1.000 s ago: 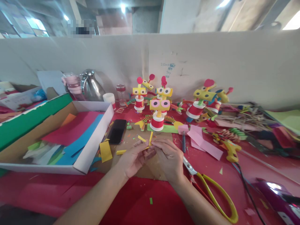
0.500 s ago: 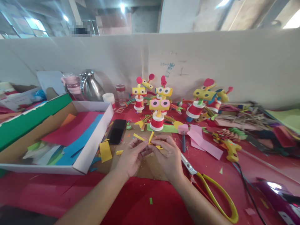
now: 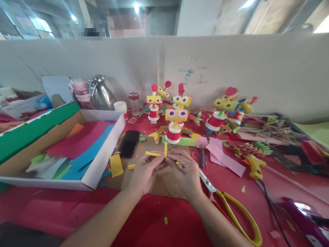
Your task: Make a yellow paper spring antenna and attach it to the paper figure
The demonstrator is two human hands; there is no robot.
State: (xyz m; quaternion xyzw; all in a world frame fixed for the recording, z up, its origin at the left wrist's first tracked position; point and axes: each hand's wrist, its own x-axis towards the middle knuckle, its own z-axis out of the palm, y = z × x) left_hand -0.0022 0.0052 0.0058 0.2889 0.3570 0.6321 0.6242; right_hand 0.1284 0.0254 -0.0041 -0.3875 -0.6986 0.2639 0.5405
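Note:
Between my fingertips are narrow yellow paper strips (image 3: 166, 149); one end points up and another sticks out to the left. My left hand (image 3: 147, 171) pinches them from the left, and my right hand (image 3: 185, 171) closes on them from the right. Both hands are over a brown cardboard sheet (image 3: 160, 185). Just beyond them stands a paper-cup figure (image 3: 173, 133) with a yellow head, pink-rimmed eyes and folded-paper arms. A yellow paper piece (image 3: 116, 165) lies left of my hands, beside a black phone (image 3: 129, 144).
An open box (image 3: 102, 171) of coloured paper sits at left. Large scissors (image 3: 239, 209), a pen (image 3: 202, 156), pink paper (image 3: 227, 158) and a yellow glue gun (image 3: 254, 166) lie at right. More cup figures (image 3: 216, 120), a steel jug (image 3: 101, 94) and a glass bottle (image 3: 133, 104) stand behind.
The strip end that leaned to the right now points nearly straight up, and the left strip lies flatter. Both hands keep their pinch. The whole view has shifted slightly.

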